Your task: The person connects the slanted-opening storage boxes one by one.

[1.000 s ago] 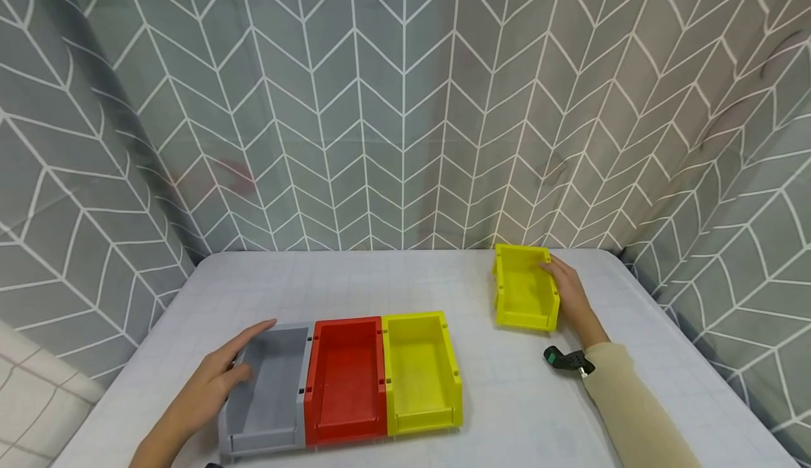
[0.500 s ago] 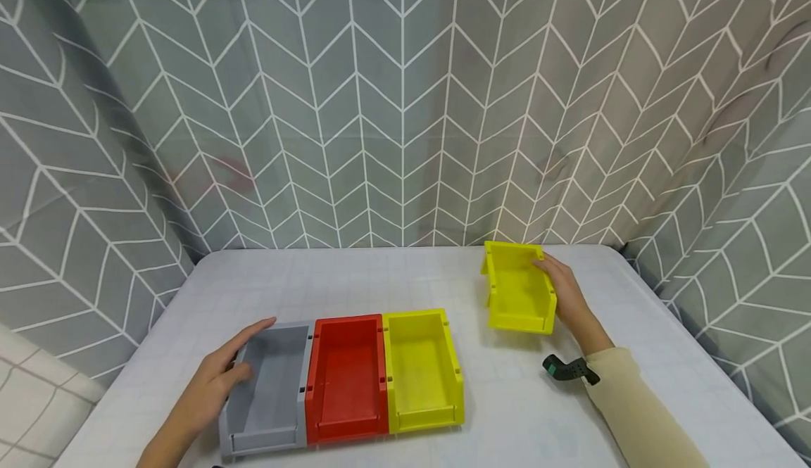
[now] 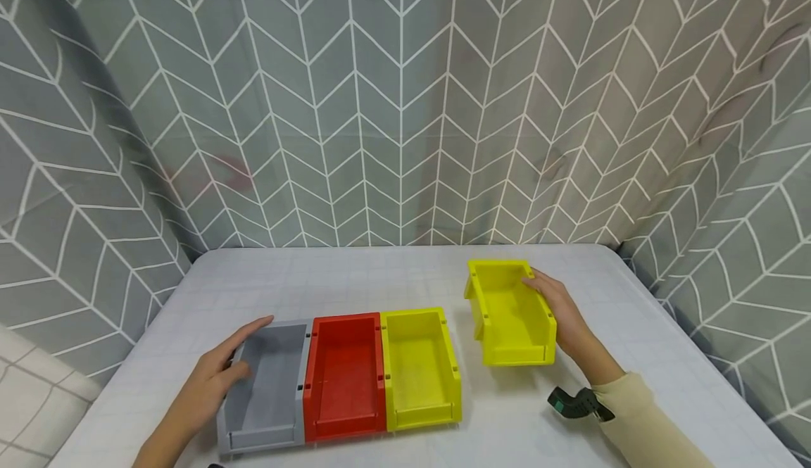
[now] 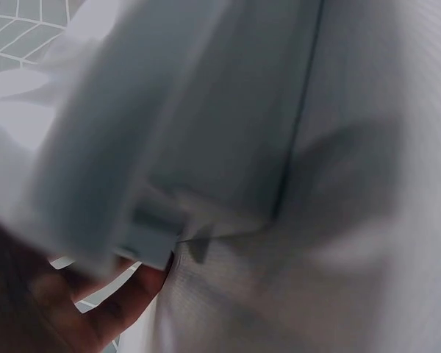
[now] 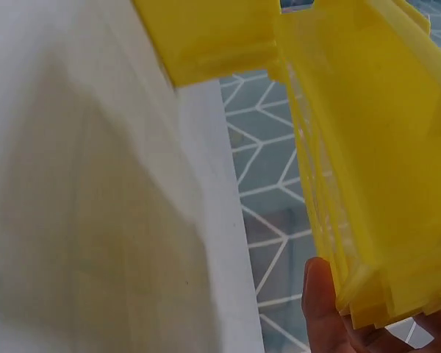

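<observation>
The left hand (image 3: pixel 212 382) lies at the far left of the white surface (image 3: pixel 355 281), its fingers (image 3: pixel 250 329) nearly straight and spread along the outer wall and rim of the grey bin (image 3: pixel 266 390), touching it rather than gripping; the left wrist view shows that bin (image 4: pixel 206 132) blurred and close, with a fingertip below its edge; next to the grey bin stands the red bin (image 3: pixel 345 376), wall to wall, and next to that a yellow bin (image 3: pixel 418 368), the three forming one row near the front edge; further right, apart from the row, a second yellow bin (image 3: pixel 510 313) is tilted, seemingly off the surface; the right hand (image 3: pixel 560 313) holds it by its right wall, fingers curled over the rim; the right wrist view shows this bin (image 5: pixel 367 147) with the thumb under its corner; a patterned grey curtain (image 3: pixel 405 102) hangs behind.
</observation>
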Demonstrator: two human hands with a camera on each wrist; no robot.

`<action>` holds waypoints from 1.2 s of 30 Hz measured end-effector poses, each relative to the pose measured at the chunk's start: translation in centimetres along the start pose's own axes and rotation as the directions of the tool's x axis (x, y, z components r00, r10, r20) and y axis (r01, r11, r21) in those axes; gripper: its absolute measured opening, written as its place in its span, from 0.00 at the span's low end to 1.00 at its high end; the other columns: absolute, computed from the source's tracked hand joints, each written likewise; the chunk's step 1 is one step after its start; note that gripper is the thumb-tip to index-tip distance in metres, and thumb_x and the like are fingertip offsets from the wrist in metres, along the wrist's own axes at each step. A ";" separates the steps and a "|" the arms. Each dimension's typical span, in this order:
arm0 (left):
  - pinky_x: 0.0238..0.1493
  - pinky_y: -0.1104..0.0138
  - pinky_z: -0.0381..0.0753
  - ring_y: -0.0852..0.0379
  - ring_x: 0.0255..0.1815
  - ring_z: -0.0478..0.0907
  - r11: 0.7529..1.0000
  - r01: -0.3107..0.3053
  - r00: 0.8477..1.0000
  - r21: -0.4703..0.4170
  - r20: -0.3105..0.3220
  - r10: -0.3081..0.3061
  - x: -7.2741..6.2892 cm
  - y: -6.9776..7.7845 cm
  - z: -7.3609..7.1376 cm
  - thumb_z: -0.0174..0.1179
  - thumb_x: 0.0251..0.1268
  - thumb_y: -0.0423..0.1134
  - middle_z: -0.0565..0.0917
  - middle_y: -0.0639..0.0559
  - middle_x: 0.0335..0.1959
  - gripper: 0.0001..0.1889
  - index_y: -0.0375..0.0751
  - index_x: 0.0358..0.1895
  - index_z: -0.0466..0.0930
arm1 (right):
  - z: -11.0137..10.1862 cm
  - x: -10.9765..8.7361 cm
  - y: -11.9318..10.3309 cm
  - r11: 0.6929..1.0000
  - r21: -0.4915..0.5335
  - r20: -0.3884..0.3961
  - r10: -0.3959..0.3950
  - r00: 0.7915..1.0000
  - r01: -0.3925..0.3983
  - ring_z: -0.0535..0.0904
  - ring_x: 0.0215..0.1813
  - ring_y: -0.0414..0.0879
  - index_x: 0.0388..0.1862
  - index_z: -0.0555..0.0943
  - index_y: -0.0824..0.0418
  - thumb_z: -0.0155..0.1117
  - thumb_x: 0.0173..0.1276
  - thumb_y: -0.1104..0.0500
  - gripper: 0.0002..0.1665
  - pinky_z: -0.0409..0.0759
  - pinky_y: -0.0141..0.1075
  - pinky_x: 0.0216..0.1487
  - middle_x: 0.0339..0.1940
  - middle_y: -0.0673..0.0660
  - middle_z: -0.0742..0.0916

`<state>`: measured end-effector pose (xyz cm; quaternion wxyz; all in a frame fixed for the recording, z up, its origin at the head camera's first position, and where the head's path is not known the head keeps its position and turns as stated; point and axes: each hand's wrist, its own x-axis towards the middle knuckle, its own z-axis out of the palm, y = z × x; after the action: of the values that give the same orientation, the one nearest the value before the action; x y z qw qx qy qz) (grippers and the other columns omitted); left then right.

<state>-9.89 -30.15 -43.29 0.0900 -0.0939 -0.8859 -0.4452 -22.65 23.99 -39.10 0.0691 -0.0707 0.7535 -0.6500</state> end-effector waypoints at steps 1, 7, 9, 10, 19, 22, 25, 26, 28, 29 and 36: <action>0.61 0.27 0.64 0.72 0.72 0.59 1.000 -0.003 1.000 0.000 -0.002 0.003 0.0 0.0 0.0 0.52 0.62 0.21 0.69 0.47 0.76 0.39 0.52 0.77 0.70 | 0.2 -0.2 -0.1 1.000 -0.007 0.003 -0.002 1.000 0.002 0.77 0.47 0.43 0.83 0.58 0.66 0.45 0.85 0.46 0.38 0.81 0.31 0.48 0.71 0.68 0.72; 0.61 0.25 0.63 0.78 0.70 0.57 1.000 -0.012 1.000 -0.014 -0.005 0.012 -0.1 -0.2 0.0 0.52 0.61 0.21 0.69 0.46 0.76 0.39 0.52 0.77 0.71 | 1.1 -1.2 -0.5 1.000 -0.027 0.024 -0.002 1.000 0.002 0.78 0.47 0.46 0.83 0.59 0.66 0.45 0.84 0.47 0.37 0.82 0.34 0.48 0.70 0.68 0.73; 0.61 0.25 0.63 0.78 0.70 0.56 1.000 -0.011 1.000 -0.014 -0.005 0.011 -0.1 -0.2 0.1 0.52 0.61 0.21 0.69 0.47 0.76 0.39 0.52 0.77 0.70 | 1.3 -1.5 -0.7 1.000 -0.024 0.030 0.002 1.000 -0.001 0.78 0.46 0.47 0.83 0.59 0.65 0.45 0.84 0.47 0.37 0.83 0.34 0.48 0.70 0.67 0.73; 0.61 0.25 0.63 0.78 0.70 0.56 1.000 -0.010 1.000 -0.013 -0.004 0.010 -0.1 -0.2 0.1 0.52 0.61 0.21 0.69 0.47 0.76 0.39 0.52 0.77 0.70 | 1.4 -1.7 -0.8 1.000 -0.019 0.034 0.003 0.999 -0.002 0.79 0.46 0.47 0.83 0.60 0.65 0.45 0.84 0.47 0.37 0.83 0.35 0.48 0.69 0.68 0.74; 0.61 0.26 0.64 0.77 0.71 0.57 1.000 -0.012 1.000 -0.003 -0.005 0.012 -0.1 -0.1 0.0 0.52 0.62 0.21 0.70 0.48 0.76 0.38 0.51 0.77 0.70 | 2.1 -2.8 -1.1 1.000 -0.005 0.051 0.011 0.999 -0.011 0.80 0.43 0.48 0.82 0.61 0.66 0.46 0.84 0.48 0.36 0.84 0.36 0.47 0.64 0.67 0.77; 0.61 0.26 0.64 0.77 0.71 0.57 1.000 -0.009 1.000 -0.014 -0.004 0.009 -0.1 -0.1 0.1 0.52 0.62 0.21 0.69 0.48 0.76 0.38 0.51 0.77 0.70 | 2.3 -3.0 -1.2 1.000 0.006 0.069 0.004 0.998 -0.005 0.80 0.43 0.49 0.82 0.62 0.66 0.46 0.84 0.48 0.36 0.85 0.37 0.47 0.62 0.67 0.78; 0.61 0.25 0.63 0.76 0.71 0.56 1.000 -0.002 1.000 -0.025 -0.004 0.002 -0.1 -0.1 0.2 0.52 0.62 0.21 0.69 0.47 0.76 0.38 0.51 0.77 0.70 | 2.6 -3.1 -1.2 1.000 0.009 0.077 0.003 0.997 -0.004 0.80 0.43 0.49 0.81 0.63 0.66 0.47 0.83 0.48 0.36 0.84 0.37 0.47 0.61 0.66 0.78; 0.61 0.25 0.62 0.75 0.71 0.57 1.000 0.001 1.000 -0.027 -0.004 -0.001 -0.1 -0.1 0.2 0.52 0.62 0.21 0.69 0.47 0.76 0.38 0.51 0.77 0.70 | 2.7 -3.2 -1.1 1.000 0.008 0.079 0.002 0.997 -0.002 0.80 0.43 0.49 0.81 0.63 0.67 0.47 0.83 0.49 0.35 0.84 0.37 0.46 0.61 0.65 0.79; 0.61 0.24 0.62 0.73 0.72 0.57 1.000 0.003 1.000 -0.024 -0.006 -0.003 -0.1 -0.1 0.2 0.52 0.62 0.22 0.69 0.47 0.76 0.38 0.52 0.77 0.70 | 2.9 -3.2 -1.1 1.000 0.011 0.087 0.001 0.996 -0.002 0.80 0.43 0.49 0.81 0.62 0.67 0.47 0.84 0.49 0.36 0.84 0.37 0.46 0.60 0.66 0.79; 0.61 0.24 0.62 0.70 0.73 0.58 1.000 0.005 1.000 -0.023 -0.006 -0.006 -0.1 -0.2 0.2 0.52 0.62 0.22 0.69 0.47 0.76 0.38 0.52 0.77 0.70 | 2.9 -3.2 -1.0 1.000 0.009 0.088 0.001 0.996 -0.002 0.80 0.43 0.49 0.81 0.62 0.67 0.47 0.84 0.49 0.36 0.84 0.37 0.46 0.60 0.66 0.79; 0.62 0.25 0.62 0.60 0.75 0.59 1.000 0.007 1.000 -0.017 -0.002 -0.007 0.0 -0.2 0.2 0.52 0.62 0.22 0.69 0.47 0.76 0.39 0.54 0.78 0.70 | 3.3 -3.1 -0.6 0.999 -0.027 0.042 0.022 0.999 -0.021 0.79 0.45 0.49 0.80 0.65 0.66 0.48 0.83 0.48 0.35 0.83 0.36 0.47 0.66 0.66 0.78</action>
<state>-9.96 -30.13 -43.53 0.0887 -0.0914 -0.8823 -0.4532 -18.95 21.27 -38.95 0.0913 -0.0774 0.7610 -0.6376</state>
